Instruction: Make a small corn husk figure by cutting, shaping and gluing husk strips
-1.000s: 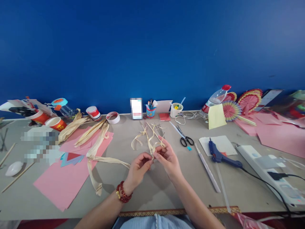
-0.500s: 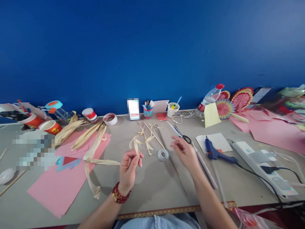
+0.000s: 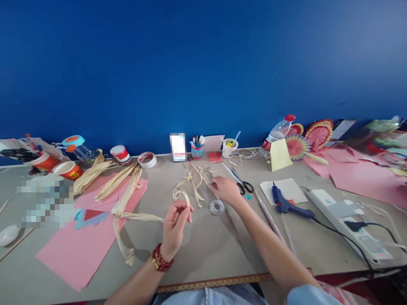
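My left hand pinches the lower end of a pale curled husk strip above the table. My right hand lies over thin sticks, its fingertips closed near their upper part; what they hold, if anything, is hidden. Several knotted husk strips lie between the hands. Just below my right hand is a clear tape roll. Black-handled scissors lie to the right of that hand.
Pink paper and dried husks lie at left. At right are a blue glue gun, a white power strip and a knife-like tool. Cups, a bottle and paper fans stand along the blue wall.
My right hand has moved left and forward, from beside the scissors to over the thin sticks. The strip in my left hand now curls over to the left.
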`<state>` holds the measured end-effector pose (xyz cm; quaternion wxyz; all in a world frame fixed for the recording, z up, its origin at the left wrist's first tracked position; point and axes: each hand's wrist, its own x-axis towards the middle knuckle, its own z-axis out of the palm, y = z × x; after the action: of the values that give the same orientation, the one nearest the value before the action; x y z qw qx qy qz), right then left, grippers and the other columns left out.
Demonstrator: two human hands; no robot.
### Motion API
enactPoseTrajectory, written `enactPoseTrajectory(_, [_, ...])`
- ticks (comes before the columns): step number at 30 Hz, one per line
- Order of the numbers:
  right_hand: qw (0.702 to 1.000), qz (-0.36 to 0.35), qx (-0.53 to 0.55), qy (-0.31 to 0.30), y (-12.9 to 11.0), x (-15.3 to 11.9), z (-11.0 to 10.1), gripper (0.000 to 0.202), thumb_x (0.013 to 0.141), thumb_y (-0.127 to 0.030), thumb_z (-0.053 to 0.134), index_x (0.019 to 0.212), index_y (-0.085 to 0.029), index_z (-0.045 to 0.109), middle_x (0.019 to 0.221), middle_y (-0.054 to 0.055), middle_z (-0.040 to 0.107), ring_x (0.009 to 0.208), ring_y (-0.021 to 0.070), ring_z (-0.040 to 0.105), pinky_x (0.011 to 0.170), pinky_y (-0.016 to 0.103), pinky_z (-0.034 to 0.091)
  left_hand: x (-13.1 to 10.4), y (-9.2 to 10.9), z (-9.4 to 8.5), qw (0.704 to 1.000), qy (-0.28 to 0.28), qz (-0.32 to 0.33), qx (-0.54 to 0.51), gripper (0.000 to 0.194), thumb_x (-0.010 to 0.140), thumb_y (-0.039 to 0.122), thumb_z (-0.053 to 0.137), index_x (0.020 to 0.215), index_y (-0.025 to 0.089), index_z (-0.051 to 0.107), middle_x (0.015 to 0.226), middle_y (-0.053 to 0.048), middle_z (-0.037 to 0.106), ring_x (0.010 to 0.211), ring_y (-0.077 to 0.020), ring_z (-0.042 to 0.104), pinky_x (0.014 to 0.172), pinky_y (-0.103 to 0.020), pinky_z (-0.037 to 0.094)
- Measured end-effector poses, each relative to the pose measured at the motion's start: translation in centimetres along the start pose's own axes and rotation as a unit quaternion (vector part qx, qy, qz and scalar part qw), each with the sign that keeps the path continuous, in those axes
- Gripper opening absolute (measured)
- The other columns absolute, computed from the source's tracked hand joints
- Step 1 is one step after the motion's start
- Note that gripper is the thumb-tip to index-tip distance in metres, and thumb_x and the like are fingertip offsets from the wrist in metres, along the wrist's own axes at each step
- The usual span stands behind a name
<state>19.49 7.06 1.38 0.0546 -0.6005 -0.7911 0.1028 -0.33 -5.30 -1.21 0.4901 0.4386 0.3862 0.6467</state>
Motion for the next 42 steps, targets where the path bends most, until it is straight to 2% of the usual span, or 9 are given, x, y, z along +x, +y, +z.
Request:
enactPoseTrajectory(5, [0.999, 0.017, -0.042, -0.022, -1.6, 3.0, 1.1, 0.020, 0.088, -0.022, 0.052, 0.098, -0.018, 0.069, 0.106, 0.013, 0.073, 0.093, 0.0253, 0.068, 0.069, 0.027, 0.045, 0.0, -0.1, -0.1, 1.000, 0.004, 0.000, 0.008, 0.005, 0.094, 0.025, 0.059, 0.094, 0.020, 0.060, 0.087, -0.001, 0.063, 0.062, -0.0082, 0.051, 0.064, -0.024, 0.045])
enactPoseTrajectory(10, [0.997, 0.025, -0.071, -0.027, -1.6, 3.0, 0.1, 0.024, 0.086, -0.020, 0.051, 0.104, -0.017, 0.067, 0.104, 0.015, 0.073, 0.092, 0.0269, 0.070, 0.069, 0.028, 0.046, -0.1, 0.4, 0.2, 1.000, -0.001, 0.004, 0.011, 0.010, 0.093, 0.028, 0.060, 0.092, 0.019, 0.061, 0.087, -0.002, 0.063, 0.061, -0.0085, 0.051, 0.063, -0.025, 0.046])
enactPoseTrajectory(16, [0.997, 0.012, -0.076, -0.010, -0.1, 0.5, -2.1, 0.028, 0.085, -0.017, 0.050, 0.108, -0.021, 0.065, 0.098, 0.010, 0.075, 0.089, 0.0248, 0.070, 0.064, 0.027, 0.043, -0.2, 0.8, 0.5, 1.000, 0.008, -0.006, 0.005, 0.011, 0.092, 0.029, 0.061, 0.092, 0.018, 0.062, 0.085, -0.003, 0.063, 0.061, -0.0093, 0.053, 0.062, -0.025, 0.048])
enactPoseTrajectory(20, [0.998, 0.027, -0.062, 0.013, 1.9, -1.7, -3.1, 0.030, 0.089, -0.019, 0.045, 0.110, -0.025, 0.066, 0.106, 0.007, 0.074, 0.088, 0.0228, 0.070, 0.059, 0.026, 0.041, -0.1, 0.6, 0.3, 1.000, 0.010, -0.005, 0.001, 0.010, 0.092, 0.029, 0.062, 0.094, 0.019, 0.063, 0.086, -0.003, 0.063, 0.062, -0.0093, 0.053, 0.062, -0.025, 0.048])
enactPoseTrajectory(25, [0.995, 0.053, 0.053, 0.063, 3.4, -5.2, -3.7, 0.031, 0.095, -0.028, 0.041, 0.112, -0.025, 0.065, 0.100, 0.007, 0.075, 0.080, 0.0241, 0.069, 0.062, 0.029, 0.044, 0.0, 0.2, 0.0, 1.000, 0.013, 0.000, 0.005, 0.011, 0.091, 0.030, 0.062, 0.093, 0.019, 0.063, 0.085, -0.003, 0.064, 0.062, -0.0099, 0.054, 0.062, -0.025, 0.048])
enactPoseTrajectory(31, [0.940, -0.049, 0.335, 0.031, 2.0, -9.6, -2.1, 0.017, 0.096, -0.030, 0.042, 0.095, -0.022, 0.057, 0.072, -0.001, 0.061, 0.063, 0.0159, 0.057, 0.061, 0.025, 0.044, 0.4, 0.1, -0.2, 1.000, 0.022, -0.008, -0.013, 0.009, 0.091, 0.028, 0.064, 0.094, 0.020, 0.064, 0.083, -0.001, 0.064, 0.061, -0.0083, 0.053, 0.064, -0.025, 0.046])
enactPoseTrajectory(35, [0.932, -0.074, 0.354, -0.022, 1.2, -11.4, -0.6, 0.026, 0.099, -0.037, 0.041, 0.104, -0.022, 0.062, 0.068, -0.001, 0.058, 0.059, 0.0157, 0.054, 0.057, 0.025, 0.042, 0.7, -0.1, -0.4, 0.998, 0.041, -0.031, -0.023, 0.013, 0.088, 0.031, 0.067, 0.095, 0.020, 0.064, 0.082, -0.001, 0.064, 0.060, -0.0090, 0.054, 0.065, -0.026, 0.046])
enactPoseTrajectory(39, [0.935, -0.076, 0.343, -0.052, 0.4, -11.8, -0.6, 0.021, 0.097, -0.028, 0.043, 0.097, -0.023, 0.064, 0.076, 0.001, 0.064, 0.066, 0.0173, 0.061, 0.064, 0.026, 0.046, 0.8, -0.1, -0.3, 0.999, 0.032, -0.032, -0.017, 0.014, 0.088, 0.031, 0.067, 0.094, 0.019, 0.064, 0.080, -0.002, 0.065, 0.060, -0.0092, 0.053, 0.064, -0.026, 0.046])
enactPoseTrajectory(42, [0.939, -0.085, 0.331, -0.050, -0.6, -11.4, -0.8, 0.024, 0.094, -0.023, 0.044, 0.104, -0.024, 0.066, 0.087, 0.004, 0.070, 0.079, 0.0203, 0.066, 0.072, 0.028, 0.049, 0.7, 0.0, -0.1, 0.999, 0.012, -0.033, 0.007, 0.013, 0.088, 0.030, 0.067, 0.092, 0.018, 0.064, 0.079, -0.002, 0.065, 0.060, -0.0099, 0.054, 0.063, -0.026, 0.047])
